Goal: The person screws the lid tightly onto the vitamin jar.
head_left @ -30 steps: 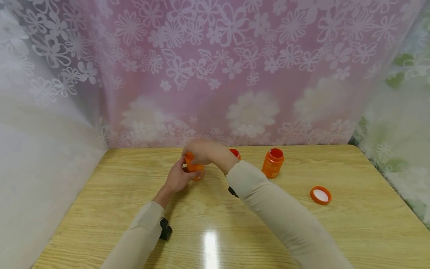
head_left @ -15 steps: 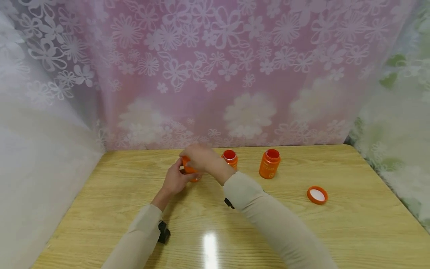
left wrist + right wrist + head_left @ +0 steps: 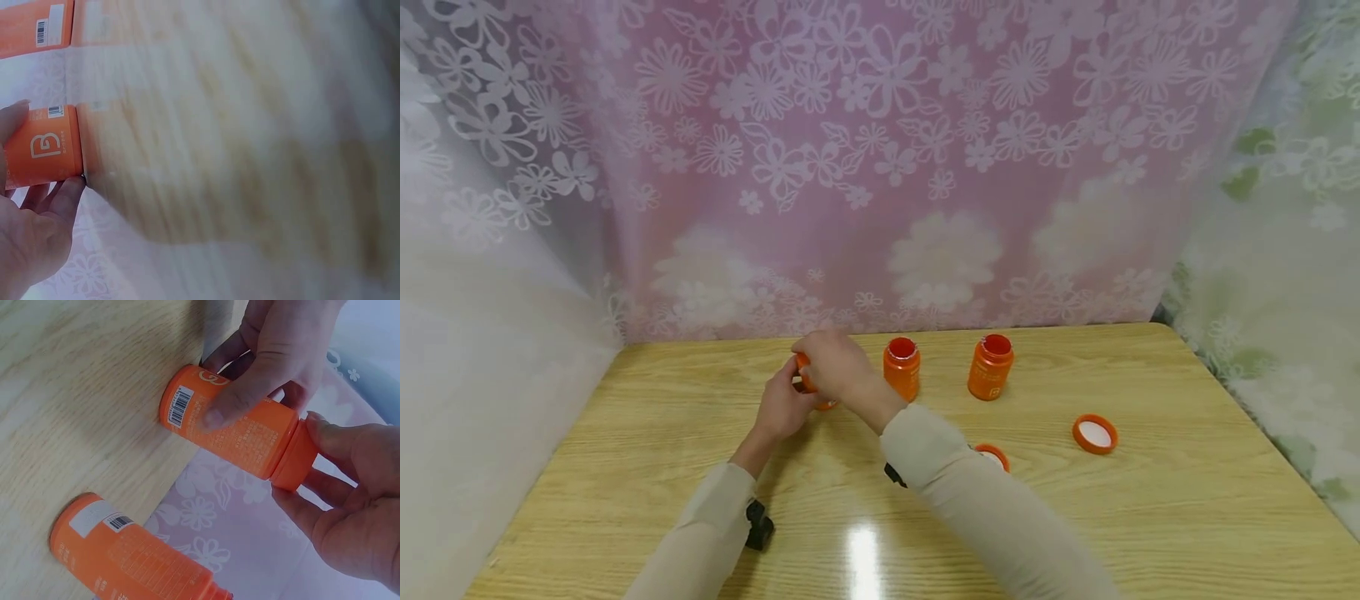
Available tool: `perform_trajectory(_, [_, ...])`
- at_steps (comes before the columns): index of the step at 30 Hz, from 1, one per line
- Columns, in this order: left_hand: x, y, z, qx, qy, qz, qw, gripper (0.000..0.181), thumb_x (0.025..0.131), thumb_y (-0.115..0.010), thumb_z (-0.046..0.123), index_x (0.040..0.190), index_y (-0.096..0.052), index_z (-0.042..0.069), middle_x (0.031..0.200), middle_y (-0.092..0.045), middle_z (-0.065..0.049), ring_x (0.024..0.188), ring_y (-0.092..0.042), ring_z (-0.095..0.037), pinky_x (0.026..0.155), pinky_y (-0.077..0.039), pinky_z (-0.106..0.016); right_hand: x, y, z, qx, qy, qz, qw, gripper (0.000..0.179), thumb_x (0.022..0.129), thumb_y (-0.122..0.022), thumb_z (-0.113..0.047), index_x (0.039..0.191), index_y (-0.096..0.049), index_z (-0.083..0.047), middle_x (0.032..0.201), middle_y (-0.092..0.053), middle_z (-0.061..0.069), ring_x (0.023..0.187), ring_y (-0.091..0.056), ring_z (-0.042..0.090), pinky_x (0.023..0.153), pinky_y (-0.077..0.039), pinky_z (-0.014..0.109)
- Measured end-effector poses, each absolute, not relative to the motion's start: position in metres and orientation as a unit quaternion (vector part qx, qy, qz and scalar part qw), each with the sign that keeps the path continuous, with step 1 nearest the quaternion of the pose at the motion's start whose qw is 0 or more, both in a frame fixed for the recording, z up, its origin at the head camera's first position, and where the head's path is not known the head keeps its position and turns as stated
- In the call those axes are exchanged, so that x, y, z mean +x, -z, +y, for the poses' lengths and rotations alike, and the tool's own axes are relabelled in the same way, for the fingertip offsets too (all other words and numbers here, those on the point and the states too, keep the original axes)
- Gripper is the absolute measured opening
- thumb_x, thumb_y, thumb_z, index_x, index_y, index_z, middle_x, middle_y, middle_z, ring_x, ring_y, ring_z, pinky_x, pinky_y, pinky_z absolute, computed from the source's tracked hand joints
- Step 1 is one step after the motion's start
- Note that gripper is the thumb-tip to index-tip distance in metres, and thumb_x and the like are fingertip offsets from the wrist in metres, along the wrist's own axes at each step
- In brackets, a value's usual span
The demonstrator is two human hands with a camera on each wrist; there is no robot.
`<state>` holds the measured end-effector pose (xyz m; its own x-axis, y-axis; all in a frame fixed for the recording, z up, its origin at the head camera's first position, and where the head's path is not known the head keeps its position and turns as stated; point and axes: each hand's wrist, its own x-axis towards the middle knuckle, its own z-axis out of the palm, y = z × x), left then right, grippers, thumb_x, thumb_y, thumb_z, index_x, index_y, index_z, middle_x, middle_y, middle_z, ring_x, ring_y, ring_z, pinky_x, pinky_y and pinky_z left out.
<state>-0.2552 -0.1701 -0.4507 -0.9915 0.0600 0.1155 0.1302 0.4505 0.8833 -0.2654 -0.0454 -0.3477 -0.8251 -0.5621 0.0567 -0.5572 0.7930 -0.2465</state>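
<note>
An orange bottle point(image 3: 231, 419) with a barcode label stands on the table. My left hand point(image 3: 784, 407) grips its body, thumb across the front in the right wrist view and fingers behind. With thumb and fingertips, my right hand point(image 3: 838, 367) pinches the orange screw cap point(image 3: 295, 457), which sits on the bottle's neck. From the head view, my right hand covers most of this bottle. The left wrist view shows the bottle's lower part, with a white logo, between the left hand's thumb and fingers.
Two open orange bottles stand to the right, one close by point(image 3: 902, 369) and one farther off point(image 3: 991, 368). One loose cap point(image 3: 1095, 434) lies white-side up at right. Another cap point(image 3: 994, 457) is partly hidden by my right sleeve. A floral curtain point(image 3: 887, 167) hangs behind the table.
The head view has shifted slightly, so things sit farther left. The nearer open bottle and a second loose cap have come out from behind my right arm. Both hands stay at the bottle.
</note>
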Motion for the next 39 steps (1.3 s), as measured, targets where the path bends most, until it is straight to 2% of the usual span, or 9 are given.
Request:
perform_trajectory(13, [-0.253,0.448,-0.17,-0.05,0.512,-0.857,0.032,0.055,0.084,-0.074,0.012,0.132,-0.047,0.006,0.123,-0.056,-0.015,0.101,-0.063,-0.031,0.076,-0.055,-0.036,-0.263,0.353,-0.046,-0.294,0.135,0.946,-0.017,0.034,0.091,-0.067,-0.021,0.125,-0.065,-0.014,0.118,-0.064,0.001,0.104,-0.059,0.018,0.091,-0.048,0.028])
perform_trajectory(19, [-0.257,0.448,-0.171,-0.044,0.496,-0.867,0.026,0.06,0.084,-0.074,0.014,0.135,-0.044,0.006,0.127,-0.055,-0.016,0.107,-0.061,-0.033,0.08,-0.054,-0.039,-0.266,0.359,-0.045,-0.291,0.16,0.943,-0.033,0.033,0.091,-0.067,-0.021,0.124,-0.065,-0.015,0.121,-0.063,0.0,0.107,-0.058,0.019,0.091,-0.048,0.03])
perform_trajectory(24, [-0.256,0.449,-0.169,-0.05,0.485,-0.872,0.032,0.063,0.085,-0.071,0.012,0.139,-0.04,0.005,0.127,-0.056,-0.017,0.108,-0.06,-0.032,0.083,-0.053,-0.041,-0.266,0.366,-0.041,-0.291,0.165,0.942,-0.038,0.033,0.094,-0.061,-0.032,0.124,-0.064,-0.019,0.127,-0.059,-0.001,0.115,-0.052,0.022,0.095,-0.046,0.033])
perform_trajectory(29, [-0.257,0.45,-0.165,-0.072,0.51,-0.856,0.043,0.088,0.082,-0.072,0.005,0.15,-0.016,0.005,0.118,-0.061,-0.018,0.098,-0.064,-0.028,0.079,-0.053,-0.038,-0.269,0.367,-0.031,-0.302,0.173,0.937,-0.016,0.043,0.099,-0.046,-0.046,0.135,-0.054,-0.023,0.14,-0.047,0.0,0.129,-0.04,0.023,0.106,-0.034,0.039])
perform_trajectory(30, [-0.257,0.45,-0.165,-0.079,0.52,-0.85,0.039,0.095,0.082,-0.074,0.007,0.152,-0.009,0.008,0.121,-0.059,-0.018,0.095,-0.064,-0.03,0.077,-0.053,-0.039,-0.27,0.366,-0.028,-0.304,0.172,0.937,-0.01,0.047,0.099,-0.043,-0.048,0.138,-0.05,-0.024,0.144,-0.043,0.001,0.132,-0.036,0.023,0.108,-0.032,0.041])
perform_trajectory(33, [-0.253,0.447,-0.168,-0.09,0.54,-0.836,0.026,0.111,0.08,-0.079,0.021,0.153,0.004,0.02,0.138,-0.043,-0.02,0.111,-0.055,-0.038,0.091,-0.047,-0.048,-0.27,0.355,-0.015,-0.31,0.155,0.938,0.0,0.054,0.1,-0.034,-0.053,0.147,-0.038,-0.026,0.152,-0.031,0.001,0.139,-0.026,0.023,0.112,-0.022,0.043])
perform_trajectory(36, [-0.247,0.441,-0.175,-0.083,0.522,-0.848,0.031,0.114,0.076,-0.08,0.041,0.152,0.005,0.031,0.15,-0.022,-0.018,0.129,-0.036,-0.041,0.099,-0.037,-0.056,-0.269,0.339,0.002,-0.313,0.13,0.941,-0.004,0.057,0.1,-0.029,-0.056,0.149,-0.033,-0.028,0.155,-0.025,0.001,0.142,-0.02,0.023,0.113,-0.019,0.045])
perform_trajectory(37, [-0.244,0.437,-0.178,-0.079,0.506,-0.858,0.04,0.113,0.076,-0.078,0.047,0.152,0.004,0.033,0.152,-0.019,-0.017,0.135,-0.028,-0.039,0.102,-0.032,-0.059,-0.268,0.333,0.009,-0.316,0.126,0.94,-0.006,0.057,0.1,-0.028,-0.055,0.15,-0.032,-0.027,0.155,-0.025,0.002,0.142,-0.019,0.023,0.113,-0.017,0.045])
perform_trajectory(39, [-0.24,0.429,-0.183,-0.076,0.471,-0.877,0.058,0.111,0.075,-0.075,0.056,0.152,0.001,0.035,0.154,-0.017,-0.014,0.137,-0.025,-0.036,0.101,-0.031,-0.062,-0.267,0.324,0.024,-0.315,0.118,0.942,-0.014,0.057,0.1,-0.027,-0.055,0.15,-0.032,-0.026,0.156,-0.023,0.004,0.142,-0.018,0.025,0.113,-0.017,0.047])
